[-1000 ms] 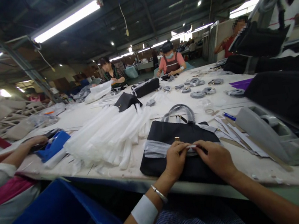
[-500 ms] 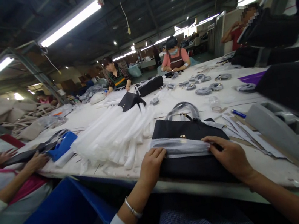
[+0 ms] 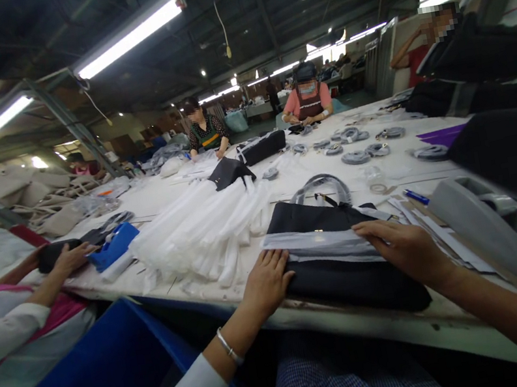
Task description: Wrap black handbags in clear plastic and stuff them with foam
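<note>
A black handbag [image 3: 352, 280] lies flat at the table's front edge, its wrapped grey handles [image 3: 322, 188] pointing away from me. Across its front, over the small gold clasp, runs a strip of translucent white wrapping [image 3: 320, 248]. My left hand [image 3: 267, 281] rests at the bag's left edge by the strip's end, fingers spread and holding nothing. At the strip's right end is my right hand [image 3: 404, 248], its fingers together on the wrapping; the fingertips are partly hidden.
White wrapping strips [image 3: 206, 235] are heaped left of the bag. A grey tape dispenser [image 3: 482, 228] and blue pen [image 3: 416, 196] lie right. A blue bin [image 3: 86, 381] stands below left, beside a person's hands [image 3: 71, 258]. Coiled straps [image 3: 356, 156] lie beyond.
My left hand has let go of the strip and flattened out beside it. The right hand has shifted slightly right and up. At left, the neighbouring person's hands have moved with a black item.
</note>
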{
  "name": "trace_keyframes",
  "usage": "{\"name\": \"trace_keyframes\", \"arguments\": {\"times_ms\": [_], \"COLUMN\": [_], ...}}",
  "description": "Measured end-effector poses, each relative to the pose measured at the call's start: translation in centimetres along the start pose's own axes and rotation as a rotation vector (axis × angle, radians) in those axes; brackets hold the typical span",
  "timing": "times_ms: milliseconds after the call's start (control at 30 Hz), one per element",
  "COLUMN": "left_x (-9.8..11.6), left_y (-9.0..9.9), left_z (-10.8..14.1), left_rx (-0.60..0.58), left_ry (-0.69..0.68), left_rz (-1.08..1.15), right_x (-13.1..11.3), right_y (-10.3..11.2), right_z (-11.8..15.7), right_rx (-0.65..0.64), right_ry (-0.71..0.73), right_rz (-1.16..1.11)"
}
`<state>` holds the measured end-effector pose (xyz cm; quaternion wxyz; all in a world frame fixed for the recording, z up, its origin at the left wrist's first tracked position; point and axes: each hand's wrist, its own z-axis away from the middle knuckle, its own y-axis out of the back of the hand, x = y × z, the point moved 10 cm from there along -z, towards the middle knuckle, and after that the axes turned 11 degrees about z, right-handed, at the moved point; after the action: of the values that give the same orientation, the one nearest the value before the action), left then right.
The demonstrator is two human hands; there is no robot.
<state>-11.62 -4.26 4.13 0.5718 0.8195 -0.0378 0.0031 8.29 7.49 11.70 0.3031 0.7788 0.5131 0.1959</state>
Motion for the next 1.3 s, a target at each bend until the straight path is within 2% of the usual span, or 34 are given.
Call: {"name": "trace_keyframes", "arguments": {"times_ms": [200, 333, 433, 533, 667, 833, 1033, 1167, 1300], "left_x": [-2.2, -3.3, -4.1, -4.4, -4.0, -3.7, -3.8, -3.7, -2.3], "left_y": [0.3, -0.1, 0.0, 0.9, 2.2, 2.8, 1.6, 1.4, 2.6], "left_z": [-0.7, -0.3, 0.2, 0.5, 0.1, -1.3, -2.6, -2.4, -2.4], "left_rx": [-0.007, 0.021, 0.098, 0.213, 0.255, 0.187, 0.093, 0.03, 0.02], "left_ry": [0.046, -0.006, -0.072, -0.11, -0.076, -0.06, -0.191, -0.154, -0.111], "left_rz": [0.007, 0.063, 0.117, 0.151, 0.096, -0.001, 0.038, 0.048, 0.054], "right_x": [-0.4, -0.4, -0.4, -0.7, -1.5, -2.0, -2.0, -2.5, -3.0], "right_y": [-1.9, -2.6, -3.3, -3.6, -3.5, -3.4, -3.0, -3.1, -3.5], "right_z": [1.3, 2.3, 2.7, 2.8, 2.7, 2.8, 2.4, 2.0, 1.9], "right_rx": [-0.072, -0.103, -0.169, -0.199, -0.203, -0.197, -0.19, -0.221, -0.247], "right_ry": [0.122, 0.177, 0.224, 0.274, 0.339, 0.384, 0.374, 0.402, 0.429], "right_rz": [0.022, 0.056, 0.037, 0.039, 0.098, 0.106, 0.093, 0.147, 0.175]}}
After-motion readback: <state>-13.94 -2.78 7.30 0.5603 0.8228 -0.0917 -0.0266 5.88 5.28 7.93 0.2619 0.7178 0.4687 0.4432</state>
